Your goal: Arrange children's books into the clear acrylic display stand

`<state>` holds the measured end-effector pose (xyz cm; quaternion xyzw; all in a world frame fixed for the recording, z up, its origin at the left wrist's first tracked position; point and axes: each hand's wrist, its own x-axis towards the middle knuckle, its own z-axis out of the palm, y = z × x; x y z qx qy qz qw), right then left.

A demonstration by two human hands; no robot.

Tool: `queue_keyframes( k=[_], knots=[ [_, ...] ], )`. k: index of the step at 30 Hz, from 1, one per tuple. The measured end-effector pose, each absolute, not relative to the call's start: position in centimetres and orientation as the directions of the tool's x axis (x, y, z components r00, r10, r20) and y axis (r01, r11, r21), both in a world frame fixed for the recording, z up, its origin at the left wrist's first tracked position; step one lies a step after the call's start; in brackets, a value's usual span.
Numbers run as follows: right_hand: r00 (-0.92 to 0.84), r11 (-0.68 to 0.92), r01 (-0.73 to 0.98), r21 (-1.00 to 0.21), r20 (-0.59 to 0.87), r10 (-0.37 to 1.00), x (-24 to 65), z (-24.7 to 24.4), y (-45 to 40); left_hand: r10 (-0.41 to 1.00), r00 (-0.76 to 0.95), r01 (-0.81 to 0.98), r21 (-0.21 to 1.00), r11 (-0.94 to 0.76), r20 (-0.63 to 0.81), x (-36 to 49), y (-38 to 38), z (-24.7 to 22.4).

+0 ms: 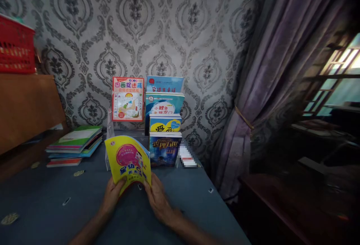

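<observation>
Forearms (pixel 194 230), nearest the lens, are pointing toward a clear display rack (pixel 110 129). Yellow book (pixel 128 162) is sitting in both hands, before the rack's left side, tilted, cover facing the wearer. Left hand (pixel 112 194) is gripping its lower left edge, thumb on the cover; right hand (pixel 157 196) is gripping the lower right edge, so the bottom is bowing. Whether the book is touching the rack: cannot tell.

Progress, my judgement: partway. Already standing in the rack: red-bordered book (pixel 128 100) at its upper left; down its right side, in steps from back to front, a blue book (pixel 165 84), a teal book (pixel 164 102), a yellow-and-blue book (pixel 165 124) and a dark blue book (pixel 165 151). Still outstanding: the yellow book, not yet standing there. Its cover is hiding much of the rack's lower left, so no count for that part.

Left of the rack, a stack of books (pixel 75 142) is lying flat on the tabletop (pixel 50 196); whether these count as work left is unclear. Just right of the rack, a whitish item (pixel 188 157) is showing too blocky to identify. Farther right, a purple curtain (pixel 244 125) is hanging, tied back; far left, a red basket (pixel 17 46) is resting on a wooden cabinet (pixel 28 106).
</observation>
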<state>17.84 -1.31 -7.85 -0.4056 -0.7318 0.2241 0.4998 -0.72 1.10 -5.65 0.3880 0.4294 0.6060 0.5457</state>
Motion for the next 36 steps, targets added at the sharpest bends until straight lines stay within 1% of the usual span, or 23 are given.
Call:
queue_keyframes(
  k=[3,8,13,16,24,28,36],
  knots=[
    [-0.18,0.556,0.381,-0.739,0.53,0.828,17.7,-8.0,-1.5,0.994,-0.103,-0.348,0.937,-0.013,-0.024,-0.9,0.9,-5.8],
    [-0.196,0.539,0.379,-0.752,0.504,0.841,17.9,-7.6,-1.8,0.989,-0.142,-0.276,0.961,0.009,-0.05,-1.6,0.9,-6.0],
    [-0.21,0.538,0.388,-0.748,0.497,0.842,18.0,-7.0,-2.1,0.994,-0.104,-0.254,0.967,-0.01,-0.018,-1.7,1.0,-6.2],
    [-0.218,0.551,0.389,-0.739,0.507,0.834,18.1,-6.8,-2.3,0.993,-0.115,-0.247,0.968,-0.034,0.005,-1.7,1.0,-6.3],
    [-0.102,0.56,0.332,-0.759,0.562,0.821,18.0,-7.1,-2.4,0.997,-0.071,-0.226,0.973,-0.036,0.02,-1.8,1.0,-6.6],
    [-0.055,0.564,0.294,-0.772,0.575,0.816,18.0,-6.9,-2.5,0.996,-0.086,-0.199,0.979,-0.051,0.035,-2.0,1.2,-6.9],
    [-0.05,0.58,0.3,-0.757,0.595,0.802,18.0,-6.8,-2.1,0.996,-0.079,-0.185,0.982,-0.046,0.032,-1.8,1.1,-6.6]
  ],
)
